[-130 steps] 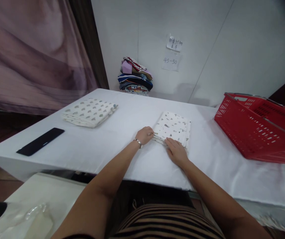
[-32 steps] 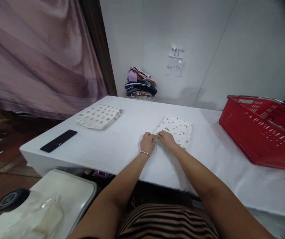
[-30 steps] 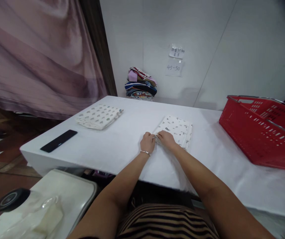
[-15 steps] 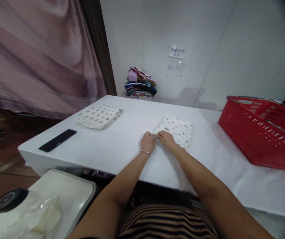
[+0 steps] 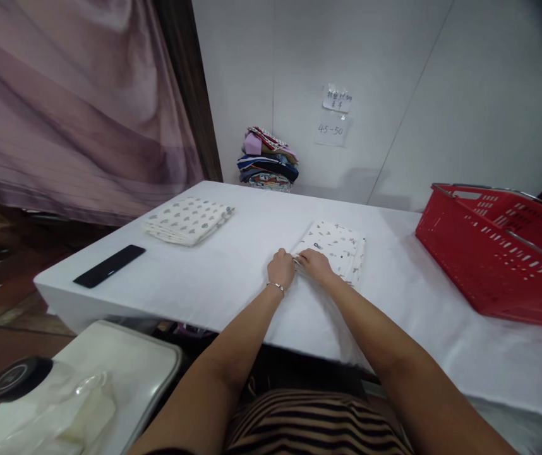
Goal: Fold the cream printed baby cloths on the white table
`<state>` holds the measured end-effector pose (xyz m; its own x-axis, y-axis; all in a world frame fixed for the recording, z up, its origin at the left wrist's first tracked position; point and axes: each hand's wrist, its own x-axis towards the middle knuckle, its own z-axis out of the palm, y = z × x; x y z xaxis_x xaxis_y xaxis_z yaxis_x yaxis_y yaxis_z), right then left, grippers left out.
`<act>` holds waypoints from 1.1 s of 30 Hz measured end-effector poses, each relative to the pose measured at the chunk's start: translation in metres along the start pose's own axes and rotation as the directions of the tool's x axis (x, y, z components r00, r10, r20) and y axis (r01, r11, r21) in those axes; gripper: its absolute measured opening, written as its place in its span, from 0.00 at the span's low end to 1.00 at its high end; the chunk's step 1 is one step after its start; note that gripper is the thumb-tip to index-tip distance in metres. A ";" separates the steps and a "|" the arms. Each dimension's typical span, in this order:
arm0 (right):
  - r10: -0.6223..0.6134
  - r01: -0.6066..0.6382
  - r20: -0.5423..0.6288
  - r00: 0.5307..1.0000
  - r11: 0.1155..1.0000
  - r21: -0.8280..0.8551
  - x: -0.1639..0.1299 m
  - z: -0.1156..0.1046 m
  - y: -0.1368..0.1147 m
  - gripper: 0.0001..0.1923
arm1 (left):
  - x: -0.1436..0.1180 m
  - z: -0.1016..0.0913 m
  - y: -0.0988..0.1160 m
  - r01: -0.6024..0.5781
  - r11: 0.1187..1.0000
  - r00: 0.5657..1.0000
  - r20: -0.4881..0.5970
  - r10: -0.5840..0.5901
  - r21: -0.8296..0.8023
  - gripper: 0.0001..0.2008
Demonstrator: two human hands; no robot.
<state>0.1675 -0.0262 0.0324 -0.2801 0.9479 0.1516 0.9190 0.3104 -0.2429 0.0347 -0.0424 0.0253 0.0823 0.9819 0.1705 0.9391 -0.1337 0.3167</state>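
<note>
A folded white cloth with small dark prints [image 5: 338, 246] lies on the white-covered table [image 5: 233, 278] in front of me. My left hand [image 5: 281, 268], with a bracelet on the wrist, pinches the cloth's near left corner. Right beside it, my right hand [image 5: 315, 265] rests on the same corner, with its fingers curled on the cloth's edge. The two hands almost touch.
A second folded cloth with grey prints [image 5: 187, 219] lies at the far left, and a black flat device [image 5: 108, 266] sits near the left edge. A red plastic basket [image 5: 496, 246] stands at the right. A pile of coloured fabrics [image 5: 267, 160] is stacked by the wall.
Since 4.3 s ago my right hand has slid left along the cloth's near edge to meet my left hand at the corner. Over the last second both hands have stayed still.
</note>
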 end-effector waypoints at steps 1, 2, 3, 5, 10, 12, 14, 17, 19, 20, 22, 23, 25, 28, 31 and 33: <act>0.000 0.000 -0.001 1.000 1.000 0.003 0.000 0.000 0.000 0.15 | 0.000 0.000 -0.001 -0.006 1.000 1.000 -0.008 0.006 0.005 0.11; -0.001 0.001 -0.004 1.000 1.000 0.006 0.000 0.001 0.001 0.15 | -0.001 0.000 -0.002 -0.012 1.000 1.000 -0.020 0.012 0.009 0.11; -0.003 0.003 -0.009 1.000 1.000 0.009 0.000 0.001 0.001 0.15 | -0.001 0.000 -0.003 -0.013 1.000 0.999 -0.032 0.013 0.013 0.12; -0.011 0.011 -0.022 1.000 1.000 0.013 0.000 0.002 0.002 0.14 | -0.002 0.001 -0.004 -0.001 1.000 0.999 -0.051 0.002 0.019 0.13; -0.034 0.035 -0.043 0.999 0.999 0.015 -0.002 0.002 0.000 0.14 | -0.002 0.002 -0.005 0.054 0.999 0.998 -0.028 -0.054 -0.004 0.14; -0.030 0.031 -0.044 0.999 0.999 0.015 -0.003 0.002 -0.001 0.14 | -0.001 0.004 -0.003 0.101 0.994 0.995 -0.011 -0.101 -0.038 0.13; -0.022 0.023 -0.038 0.999 1.000 0.015 -0.003 0.001 -0.001 0.15 | -0.001 0.005 -0.002 0.146 0.986 0.989 -0.003 -0.146 -0.084 0.13; -0.010 0.011 -0.036 0.999 1.000 0.020 -0.002 0.001 0.000 0.15 | -0.003 0.008 -0.001 0.158 0.978 0.987 -0.018 -0.162 -0.139 0.12; -0.007 0.008 -0.037 0.999 1.000 0.026 -0.002 0.001 0.001 0.15 | -0.006 0.008 -0.001 0.151 0.977 0.987 -0.035 -0.158 -0.153 0.13; -0.008 0.009 -0.038 0.999 1.000 0.030 -0.002 0.001 0.001 0.15 | -0.007 0.008 -0.002 0.149 0.977 0.987 -0.039 -0.156 -0.152 0.13; -0.009 0.010 -0.038 0.999 0.999 0.031 -0.003 0.001 0.000 0.14 | -0.009 0.007 -0.003 0.151 0.978 0.987 -0.038 -0.158 -0.144 0.15; -0.010 0.011 -0.038 0.999 1.000 0.029 -0.004 0.001 0.000 0.14 | -0.010 0.007 -0.003 0.156 0.978 0.986 -0.033 -0.162 -0.138 0.15; -0.013 0.014 -0.041 0.999 1.000 0.023 -0.005 0.001 -0.001 0.14 | -0.010 0.007 -0.003 0.168 0.977 0.985 -0.019 -0.172 -0.130 0.16; -0.019 0.021 -0.052 0.998 0.999 0.032 -0.005 0.001 -0.001 0.14 | -0.011 0.008 -0.002 0.174 0.976 0.984 -0.012 -0.177 -0.131 0.15; -0.021 0.025 -0.065 0.998 0.998 0.060 -0.005 0.001 -0.001 0.14 | -0.013 0.010 -0.001 0.145 0.980 0.989 -0.021 -0.150 -0.137 0.13; -0.018 0.022 -0.067 0.998 0.998 0.065 -0.004 0.001 0.000 0.14 | -0.015 0.010 0.000 0.131 0.981 0.991 -0.021 -0.136 -0.143 0.12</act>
<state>0.1682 -0.0304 0.0308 -0.2774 0.9353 0.2199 0.8926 0.3355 -0.3011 0.0367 -0.0563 0.0135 -0.0530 0.9879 0.1457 0.8841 -0.0214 0.4668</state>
